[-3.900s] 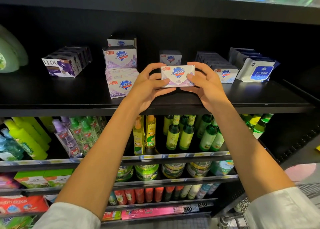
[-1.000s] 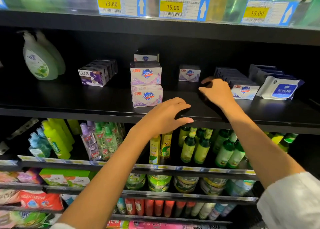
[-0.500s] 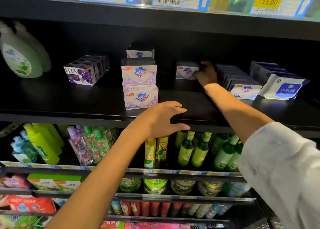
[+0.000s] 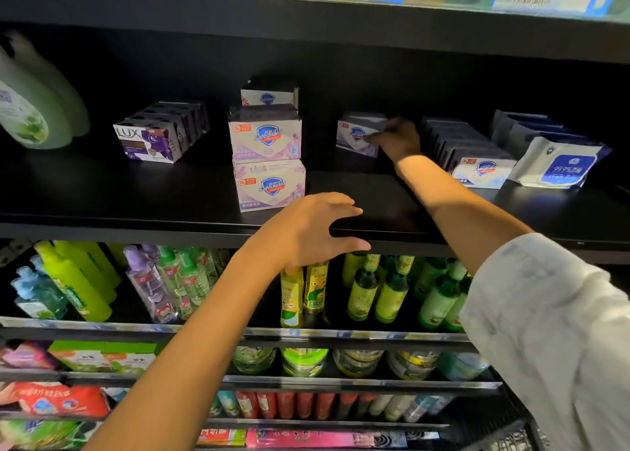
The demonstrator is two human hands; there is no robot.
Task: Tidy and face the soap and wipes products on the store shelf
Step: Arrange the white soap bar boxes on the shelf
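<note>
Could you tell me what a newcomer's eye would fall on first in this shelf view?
Probably the right hand, reaching deep into the dark shelf with its grip on a lone Safeguard soap box. Next, the two stacked Safeguard boxes at centre, with the left hand spread at the shelf's front edge below them. The Lux soap row sits left, the wipes pack far right.

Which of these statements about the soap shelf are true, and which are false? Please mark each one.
1. The right hand reaches the lone Safeguard box deep on the shelf. True.
2. The left hand holds a soap box. False: it holds nothing, its fingers spread over the shelf's front edge.
3. Two Safeguard boxes stand stacked left of the right hand. True.
4. The wipes pack lies left of the LUX boxes. False: it lies far right.
</note>
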